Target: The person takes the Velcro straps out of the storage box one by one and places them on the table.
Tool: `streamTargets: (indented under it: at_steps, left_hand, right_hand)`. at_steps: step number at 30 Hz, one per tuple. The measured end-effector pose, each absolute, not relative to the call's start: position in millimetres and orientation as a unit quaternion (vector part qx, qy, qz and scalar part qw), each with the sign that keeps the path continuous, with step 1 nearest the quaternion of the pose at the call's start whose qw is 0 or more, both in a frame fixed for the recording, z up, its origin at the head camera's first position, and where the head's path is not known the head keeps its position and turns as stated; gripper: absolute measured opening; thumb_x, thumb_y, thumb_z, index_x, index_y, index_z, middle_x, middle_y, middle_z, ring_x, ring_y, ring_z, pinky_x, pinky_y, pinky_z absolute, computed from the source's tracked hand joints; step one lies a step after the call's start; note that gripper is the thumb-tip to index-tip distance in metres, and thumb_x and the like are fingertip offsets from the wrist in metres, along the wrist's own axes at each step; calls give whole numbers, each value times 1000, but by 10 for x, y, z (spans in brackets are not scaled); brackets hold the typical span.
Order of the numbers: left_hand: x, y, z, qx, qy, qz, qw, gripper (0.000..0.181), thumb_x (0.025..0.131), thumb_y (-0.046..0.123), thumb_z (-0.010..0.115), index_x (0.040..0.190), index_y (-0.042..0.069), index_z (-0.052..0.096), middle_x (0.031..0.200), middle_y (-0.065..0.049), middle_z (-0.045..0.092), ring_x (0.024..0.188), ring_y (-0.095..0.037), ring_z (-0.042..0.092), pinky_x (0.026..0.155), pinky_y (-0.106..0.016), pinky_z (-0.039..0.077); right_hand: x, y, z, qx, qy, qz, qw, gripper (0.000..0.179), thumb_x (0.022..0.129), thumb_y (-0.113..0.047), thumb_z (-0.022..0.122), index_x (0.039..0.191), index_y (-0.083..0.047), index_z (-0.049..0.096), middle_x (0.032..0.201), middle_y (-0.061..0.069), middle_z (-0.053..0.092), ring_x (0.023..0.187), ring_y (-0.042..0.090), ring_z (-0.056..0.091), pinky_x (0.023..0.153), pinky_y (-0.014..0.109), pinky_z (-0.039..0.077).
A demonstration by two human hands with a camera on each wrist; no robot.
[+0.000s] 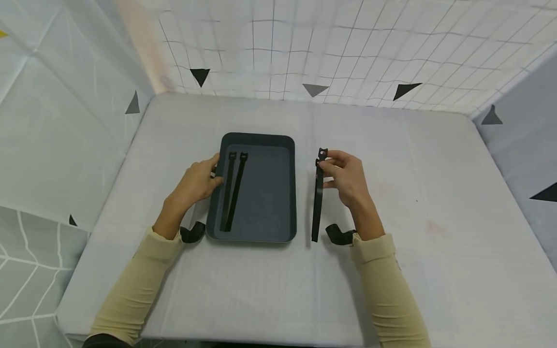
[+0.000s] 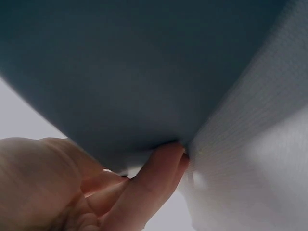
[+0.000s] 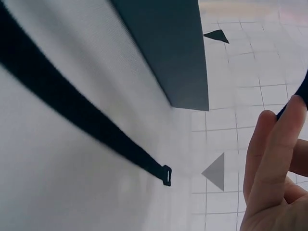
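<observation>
My left hand [image 1: 197, 180] holds the left side of a dark grey rectangular tray [image 1: 271, 193]. Its fingertips touch the lower edge of the tray wall [image 2: 120, 86] in the left wrist view. Inside the tray, toward its left side, two black hook-and-loop straps [image 1: 237, 193] lie side by side, slotted heads at the far end. To the right of the tray my right hand [image 1: 346, 180] pinches a black hook-and-loop strap [image 1: 323, 153] near its slotted head. Close beneath it, another black strap [image 3: 96, 120] lies lengthwise on the table; the two overlap in the head view.
A white cloth covers the table [image 1: 435, 217]. Behind it rises a white backdrop [image 1: 348, 48] with a thin grid and dark triangles. Pale side curtains hang left and right. A black curved piece [image 1: 193, 233] sits by each wrist.
</observation>
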State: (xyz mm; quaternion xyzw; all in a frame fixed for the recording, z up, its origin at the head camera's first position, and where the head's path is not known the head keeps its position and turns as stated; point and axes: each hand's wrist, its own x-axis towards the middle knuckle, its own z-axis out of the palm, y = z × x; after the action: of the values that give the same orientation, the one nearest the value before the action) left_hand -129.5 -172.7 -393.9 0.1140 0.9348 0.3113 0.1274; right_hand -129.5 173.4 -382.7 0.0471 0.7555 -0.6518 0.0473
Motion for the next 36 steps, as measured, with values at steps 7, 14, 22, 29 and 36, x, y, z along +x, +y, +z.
streamTargets:
  at_steps: [7, 14, 22, 29, 36]
  left_hand:
    - [-1299, -1722, -3934, 113, 934, 312, 130, 72, 98, 6, 61, 156, 1, 20, 129, -33, 55, 111, -44, 59, 90, -54, 47]
    - [-1300, -1722, -3939, 113, 935, 312, 128, 71, 98, 6, 61, 156, 1, 20, 130, -33, 55, 112, -45, 59, 91, -54, 46]
    - [-1298, -1719, -3935, 112, 935, 312, 128, 71, 98, 7, 61, 156, 1, 20, 130, -33, 55, 112, -45, 58, 91, -55, 46]
    - [-1294, -1727, -3934, 109, 936, 309, 128, 71, 98, 7, 61, 156, 0, 20, 130, -33, 55, 111, -45, 59, 91, -54, 47]
    - [-1306, -1720, -3938, 104, 937, 306, 133, 71, 98, 7, 61, 155, -2, 20, 131, -33, 54, 112, -44, 59, 91, -53, 47]
  right_hand:
    - [-1281, 1814, -3854, 58, 759, -647, 47, 38, 96, -2, 61, 133, 5, 55, 98, 9, 62, 72, 15, 62, 56, 28, 56]
    - [-1266, 1900, -3901, 65, 773, -629, 51, 37, 96, -3, 60, 132, 5, 55, 98, 8, 60, 71, 14, 61, 56, 27, 56]
    - [-1273, 1965, -3970, 66, 780, -620, 53, 35, 96, -2, 60, 130, 6, 56, 98, 10, 61, 70, 14, 61, 58, 27, 56]
    - [-1324, 1984, -4036, 71, 784, -615, 50, 31, 96, 0, 60, 126, 6, 58, 97, 9, 61, 71, 13, 62, 59, 26, 56]
    - [-1385, 2016, -4040, 69, 798, -596, 56, 27, 96, 1, 60, 121, 12, 56, 100, 15, 60, 74, 13, 63, 63, 27, 56]
